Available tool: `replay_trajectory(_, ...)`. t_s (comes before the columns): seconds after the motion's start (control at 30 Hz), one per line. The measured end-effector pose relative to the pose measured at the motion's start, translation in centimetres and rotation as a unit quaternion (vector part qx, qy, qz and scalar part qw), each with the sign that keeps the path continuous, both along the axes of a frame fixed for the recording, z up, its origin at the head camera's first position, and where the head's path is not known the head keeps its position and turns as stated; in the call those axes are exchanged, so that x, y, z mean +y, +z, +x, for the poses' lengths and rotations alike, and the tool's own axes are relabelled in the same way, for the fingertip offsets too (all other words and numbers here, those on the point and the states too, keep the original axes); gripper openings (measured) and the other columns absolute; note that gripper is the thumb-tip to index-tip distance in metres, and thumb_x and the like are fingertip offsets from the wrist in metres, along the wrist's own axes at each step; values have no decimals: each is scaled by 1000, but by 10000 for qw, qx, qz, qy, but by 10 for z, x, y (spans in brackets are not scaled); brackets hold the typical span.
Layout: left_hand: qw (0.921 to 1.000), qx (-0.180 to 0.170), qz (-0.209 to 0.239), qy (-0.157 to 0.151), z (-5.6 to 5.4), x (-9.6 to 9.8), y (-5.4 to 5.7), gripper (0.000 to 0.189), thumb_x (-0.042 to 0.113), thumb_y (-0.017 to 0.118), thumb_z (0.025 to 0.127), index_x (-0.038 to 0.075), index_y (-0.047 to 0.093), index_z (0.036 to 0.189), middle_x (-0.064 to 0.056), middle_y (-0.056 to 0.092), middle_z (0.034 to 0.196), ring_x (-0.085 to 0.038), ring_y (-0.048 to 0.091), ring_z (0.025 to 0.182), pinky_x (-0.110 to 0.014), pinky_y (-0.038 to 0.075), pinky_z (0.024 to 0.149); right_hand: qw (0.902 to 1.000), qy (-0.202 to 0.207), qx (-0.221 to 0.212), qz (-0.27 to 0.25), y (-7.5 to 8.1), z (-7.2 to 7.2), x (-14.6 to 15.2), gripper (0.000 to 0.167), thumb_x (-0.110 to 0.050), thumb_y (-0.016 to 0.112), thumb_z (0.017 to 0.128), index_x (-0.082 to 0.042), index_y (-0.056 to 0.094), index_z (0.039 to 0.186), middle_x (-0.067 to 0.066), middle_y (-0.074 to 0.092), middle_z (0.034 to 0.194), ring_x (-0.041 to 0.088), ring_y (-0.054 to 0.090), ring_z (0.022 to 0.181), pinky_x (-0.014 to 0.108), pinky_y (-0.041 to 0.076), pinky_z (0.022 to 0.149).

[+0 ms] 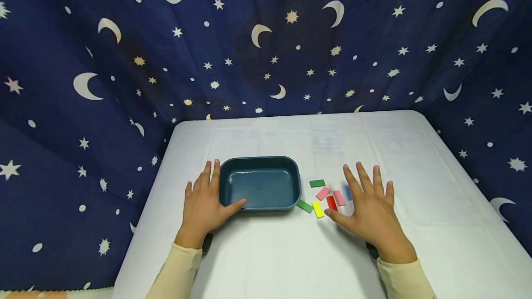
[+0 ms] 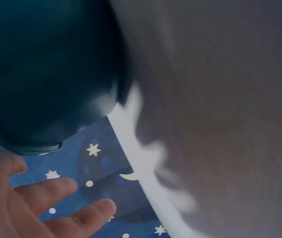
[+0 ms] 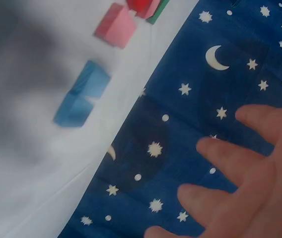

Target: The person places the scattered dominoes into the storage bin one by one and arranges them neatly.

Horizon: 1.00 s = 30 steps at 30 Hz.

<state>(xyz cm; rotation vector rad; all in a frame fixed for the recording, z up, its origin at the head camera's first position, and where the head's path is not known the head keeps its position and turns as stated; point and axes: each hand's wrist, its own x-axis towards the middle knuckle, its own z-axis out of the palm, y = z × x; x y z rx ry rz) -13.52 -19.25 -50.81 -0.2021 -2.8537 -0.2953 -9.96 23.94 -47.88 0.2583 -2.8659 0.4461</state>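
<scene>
A dark teal rectangular tray [image 1: 259, 207] stands on the white table. My left hand [image 1: 203, 206] is at its left end, fingers spread, with the thumb overlapping the near rim in the head view. To the right of the tray lie several small coloured blocks: green [image 1: 317, 183], pink [image 1: 323, 193], yellow [image 1: 317, 210], red [image 1: 331, 203] and others. Fingers spread and holding nothing, my right hand [image 1: 374, 211] hovers at the right side of these blocks. It partly hides a blue block [image 1: 348, 193]; the right wrist view shows two blue blocks [image 3: 84, 91] end to end.
White cloth covers the table [image 1: 291, 257], and its rounded far corners show. Around the back and sides hangs a dark blue curtain [image 1: 232, 17] with moons and stars. One green block [image 1: 305, 206] lies right by the tray's near right corner.
</scene>
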Motion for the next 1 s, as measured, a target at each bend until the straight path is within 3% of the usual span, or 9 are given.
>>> replay_trajectory(0.1,9994,-320,70,89,-7,0,-4,129,102,39,77,24,-2,171,-15,29,171,-46,41,147,-73,29,111,9998,114,-105,89,2,-3,-5,127,-70,87,70,-20,26,170,20,24,171,57,2,156,83,-2,111)
replay_trajectory(0.17,9990,-407,118,104,-10,1,-5,127,100,38,80,21,0,172,-18,46,161,-46,50,139,-72,34,109,9993,258,-262,113,3,-7,-10,123,-64,89,71,-19,29,169,19,28,170,56,6,156,83,-1,111)
replay_trajectory(0.23,9991,-393,138,85,-12,1,-6,126,98,39,82,15,7,172,-19,68,133,-42,66,118,-64,46,99,9982,405,-430,143,6,-11,-15,117,-58,90,73,-15,34,167,19,35,167,56,12,155,83,1,111)
replay_trajectory(0.3,9992,-371,153,48,-13,2,-5,125,96,40,84,11,14,171,-14,74,102,-34,72,92,-53,54,81,9969,544,-554,157,8,-16,-21,107,-51,90,75,-11,43,162,19,43,163,56,20,153,83,4,110)
replay_trajectory(0.37,9991,-376,202,7,-13,2,-5,124,96,40,84,8,18,170,-10,69,82,-28,69,73,-44,53,62,9958,664,-612,165,8,-21,-26,94,-45,90,77,-8,54,155,18,52,156,55,30,149,83,9,109)
replay_trajectory(0.43,9986,-445,300,-38,-13,3,-4,122,95,41,85,9,19,170,-10,70,85,-25,68,69,-40,48,53,9948,788,-627,173,8,-24,-31,83,-40,91,77,-8,62,147,14,60,148,52,38,145,82,14,109)
replay_trajectory(0.57,9979,-516,385,-98,-13,4,-5,118,94,40,87,13,20,170,-10,72,89,-24,68,67,-38,47,51,9898,1264,-650,67,3,-29,-39,66,-26,95,73,-13,73,134,3,71,134,46,50,138,78,22,108)
replay_trajectory(0.73,9971,-674,341,-78,-14,5,-5,114,95,35,87,18,20,171,0,49,56,-18,53,51,-38,42,48,9783,1910,-796,-94,-4,-33,-48,48,-8,91,74,-18,81,119,-7,76,121,41,56,134,71,32,108)
replay_trajectory(1.0,9924,-1219,159,-16,-12,4,4,125,99,37,81,18,11,172,0,47,52,-18,47,44,-38,38,48,9699,2293,-797,-168,-16,-31,-56,35,-2,87,77,-24,87,103,-15,78,109,38,58,135,68,39,105)
